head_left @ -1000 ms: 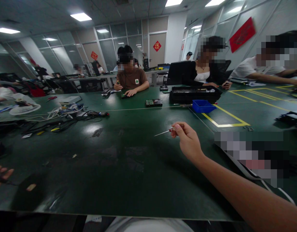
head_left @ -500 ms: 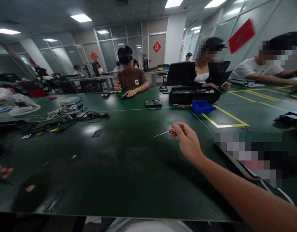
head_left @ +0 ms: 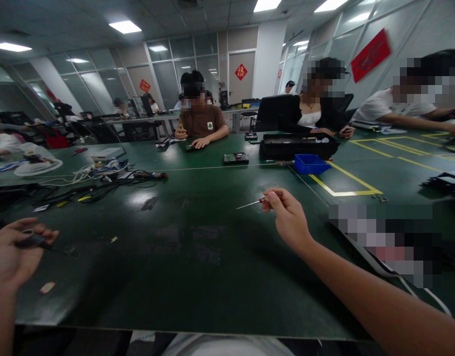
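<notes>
My right hand [head_left: 288, 217] is closed around the red handle of a screwdriver [head_left: 248, 204]. Its thin metal shaft points left, above the green table [head_left: 145, 291]. At the left edge, my left hand [head_left: 16, 254] is turned palm up, fingers curled round a dark, narrow object [head_left: 31, 241] with a tapered end toward the right. What kind of thing it is, I cannot make out. Below that hand a small pale scrap [head_left: 47, 287] lies on the table.
Across the table are a blue bin [head_left: 311, 164], a long black tray [head_left: 299, 148] and a hard drive [head_left: 235, 158]. Tangled cables [head_left: 97, 185] lie at left. A blurred-out flat item [head_left: 386, 242] lies right of my forearm. Several people sit around, one opposite in a brown shirt [head_left: 203, 123].
My left hand has come up and further into view from the left edge, with the dark object in it. My right hand and the screwdriver have hardly moved.
</notes>
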Demonstrator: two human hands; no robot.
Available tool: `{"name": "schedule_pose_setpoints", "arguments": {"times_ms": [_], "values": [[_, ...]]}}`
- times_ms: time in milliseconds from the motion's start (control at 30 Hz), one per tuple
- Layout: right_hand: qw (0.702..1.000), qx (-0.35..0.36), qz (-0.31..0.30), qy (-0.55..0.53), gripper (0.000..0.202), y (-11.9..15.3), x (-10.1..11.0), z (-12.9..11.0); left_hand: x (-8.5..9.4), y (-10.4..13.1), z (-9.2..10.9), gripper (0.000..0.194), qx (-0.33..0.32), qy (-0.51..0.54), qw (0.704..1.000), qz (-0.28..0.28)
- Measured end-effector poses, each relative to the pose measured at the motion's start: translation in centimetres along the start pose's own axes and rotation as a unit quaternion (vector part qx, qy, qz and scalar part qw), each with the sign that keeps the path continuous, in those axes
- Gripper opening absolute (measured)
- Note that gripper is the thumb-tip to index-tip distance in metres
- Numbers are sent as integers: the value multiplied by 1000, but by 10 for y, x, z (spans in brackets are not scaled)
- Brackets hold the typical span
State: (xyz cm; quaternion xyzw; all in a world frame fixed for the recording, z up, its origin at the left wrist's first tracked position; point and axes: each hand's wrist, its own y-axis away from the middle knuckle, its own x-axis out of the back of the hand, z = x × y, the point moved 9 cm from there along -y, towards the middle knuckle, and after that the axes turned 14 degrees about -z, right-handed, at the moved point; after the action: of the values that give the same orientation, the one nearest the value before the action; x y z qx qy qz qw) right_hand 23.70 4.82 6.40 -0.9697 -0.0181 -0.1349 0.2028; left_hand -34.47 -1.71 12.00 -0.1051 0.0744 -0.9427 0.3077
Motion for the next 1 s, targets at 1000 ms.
{"name": "schedule_pose_setpoints", "arguments": {"times_ms": [1000], "values": [[998, 38, -31, -32, 20, 7, -9, -7, -375, 163, -8, 37, -148, -101, 832, -525]]}}
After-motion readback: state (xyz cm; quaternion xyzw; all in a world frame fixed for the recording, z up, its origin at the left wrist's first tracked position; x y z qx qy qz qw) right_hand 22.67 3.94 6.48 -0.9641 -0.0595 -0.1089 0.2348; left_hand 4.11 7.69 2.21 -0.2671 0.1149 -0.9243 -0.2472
